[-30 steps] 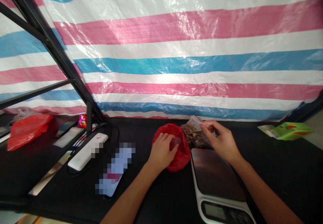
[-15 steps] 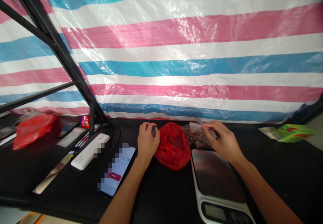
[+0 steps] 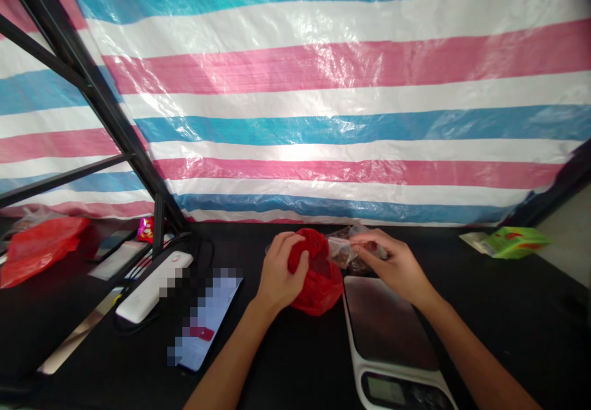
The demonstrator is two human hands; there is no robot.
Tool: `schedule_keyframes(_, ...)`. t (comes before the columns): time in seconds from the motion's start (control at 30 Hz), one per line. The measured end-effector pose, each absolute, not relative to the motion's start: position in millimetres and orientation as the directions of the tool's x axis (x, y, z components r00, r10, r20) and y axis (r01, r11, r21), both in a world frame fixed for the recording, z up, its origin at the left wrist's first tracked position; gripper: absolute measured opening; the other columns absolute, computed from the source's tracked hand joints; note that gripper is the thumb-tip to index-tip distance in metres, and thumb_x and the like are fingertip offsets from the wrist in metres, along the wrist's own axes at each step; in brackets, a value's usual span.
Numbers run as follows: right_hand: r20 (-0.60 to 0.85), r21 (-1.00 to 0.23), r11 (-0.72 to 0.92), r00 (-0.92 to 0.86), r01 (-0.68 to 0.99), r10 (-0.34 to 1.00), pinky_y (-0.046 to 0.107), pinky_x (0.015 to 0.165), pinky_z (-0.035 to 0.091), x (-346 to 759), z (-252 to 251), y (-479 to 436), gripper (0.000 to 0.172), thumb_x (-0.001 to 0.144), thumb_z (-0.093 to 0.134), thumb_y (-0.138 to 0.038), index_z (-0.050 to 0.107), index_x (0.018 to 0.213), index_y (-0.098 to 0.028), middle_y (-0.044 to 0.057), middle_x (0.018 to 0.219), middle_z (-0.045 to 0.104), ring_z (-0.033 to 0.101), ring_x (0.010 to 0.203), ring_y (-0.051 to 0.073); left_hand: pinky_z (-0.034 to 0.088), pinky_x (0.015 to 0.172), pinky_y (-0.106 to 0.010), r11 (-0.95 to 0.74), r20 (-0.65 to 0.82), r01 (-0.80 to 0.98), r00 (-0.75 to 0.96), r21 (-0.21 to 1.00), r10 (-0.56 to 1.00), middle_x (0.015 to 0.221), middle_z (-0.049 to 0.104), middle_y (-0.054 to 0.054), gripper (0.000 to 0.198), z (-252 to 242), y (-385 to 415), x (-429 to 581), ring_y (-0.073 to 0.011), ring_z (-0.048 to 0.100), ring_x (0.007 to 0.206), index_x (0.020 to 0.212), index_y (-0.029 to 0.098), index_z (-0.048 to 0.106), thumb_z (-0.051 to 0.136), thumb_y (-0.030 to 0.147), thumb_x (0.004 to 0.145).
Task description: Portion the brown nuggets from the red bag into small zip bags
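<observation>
Clear plastic bag (image 3: 342, 249): thin, crinkled, and glossy, holding irregular dark reddish-brown pieces (image 3: 356, 265) whose exact kind cannot be told. It sits just above the rear edge of the scale and right beside the red bag, raised over the worktop in the right hand (image 3: 396, 268). The right hand's fingers (image 3: 369, 244) are partly closed, lying across the bag and holding it.

Red plastic bag (image 3: 318, 277): thin, bunched, and crumpled, resting on the black worktop (image 3: 281, 361). The left hand (image 3: 280, 268) sits on its upper part, with the fingers (image 3: 290, 251) curled over and gripping the gathered plastic.

Digital kitchen scale (image 3: 385, 330): flat, with a brushed-metal platform and white base, just in front of both bags. Nothing rests on the platform.

Further left on the worktop: a smartphone (image 3: 203, 317), its screen pixelated, and a long white power strip (image 3: 152, 287).

Far right: a green printed pouch (image 3: 514, 242).

Behind: a pink, white, and blue striped tarpaulin (image 3: 323, 90), on a black metal frame (image 3: 92, 96).
</observation>
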State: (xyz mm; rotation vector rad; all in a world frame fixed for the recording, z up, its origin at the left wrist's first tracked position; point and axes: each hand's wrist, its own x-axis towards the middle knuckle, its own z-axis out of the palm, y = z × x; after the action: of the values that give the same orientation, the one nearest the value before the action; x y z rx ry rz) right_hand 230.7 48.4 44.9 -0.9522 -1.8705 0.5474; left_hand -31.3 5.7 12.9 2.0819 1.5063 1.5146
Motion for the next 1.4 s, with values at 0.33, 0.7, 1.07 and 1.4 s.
schedule_keyframes(0.33, 0.412, -0.838, 0.482, -0.281, 0.258, 0.867, 0.038, 0.077, 0.059, 211, 37, 39, 0.03, 0.085, 0.082, -0.046, 0.073, 0.104, -0.026, 0.002, 0.081, 0.08, 0.075, 0.076, 0.024, 0.054, 0.098, -0.034, -0.442, 0.423, 0.158, 0.142, 0.883, 0.895, 0.106, 0.078, -0.008, 0.027, 8, -3, 2, -0.023, 0.072, 0.103, 0.103, 0.021, 0.081, 0.056, 0.034, 0.104)
schedule_keyframes(0.7, 0.284, -0.836, 0.449, -0.452, 0.314, 0.845, 0.037, 0.08, 0.057, 202, 26, 35, 0.047, 0.094, 0.071, -0.035, 0.056, 0.138, -0.028, 0.002, 0.096, 0.076, 0.072, 0.086, 0.021, 0.064, 0.088, -0.037, -0.114, 0.066, -0.424, -0.127, 0.899, 0.99, 0.088, 0.077, -0.003, 0.038, 3, 9, 4, -0.0181, 0.074, 0.083, 0.086, 0.016, 0.073, 0.089, 0.049, 0.076)
schedule_keyframes(1.07, 0.274, -0.877, 0.403, -0.417, 0.262, 0.867, 0.036, 0.078, 0.061, 200, 25, 36, 0.05, 0.095, 0.068, -0.038, 0.056, 0.142, -0.028, 0.004, 0.106, 0.077, 0.074, 0.089, 0.021, 0.063, 0.097, -0.042, -0.07, 0.028, -0.457, -0.1, 0.887, 0.995, 0.092, 0.074, 0.0, 0.041, 11, 4, 12, -0.0173, 0.075, 0.092, 0.089, 0.018, 0.063, 0.089, 0.048, 0.076)
schedule_keyframes(1.4, 0.367, -0.767, 0.462, -0.286, 0.446, 0.885, 0.037, 0.066, 0.058, 211, 12, 51, 0.026, 0.094, 0.069, -0.04, 0.075, 0.116, -0.027, 0.002, 0.086, 0.079, 0.071, 0.071, 0.022, 0.053, 0.108, -0.04, -0.387, 0.438, 0.204, -0.392, 0.899, 0.809, 0.129, 0.067, -0.01, 0.026, 5, 1, -2, -0.0217, 0.067, 0.121, 0.126, 0.024, 0.059, 0.055, 0.037, 0.104)
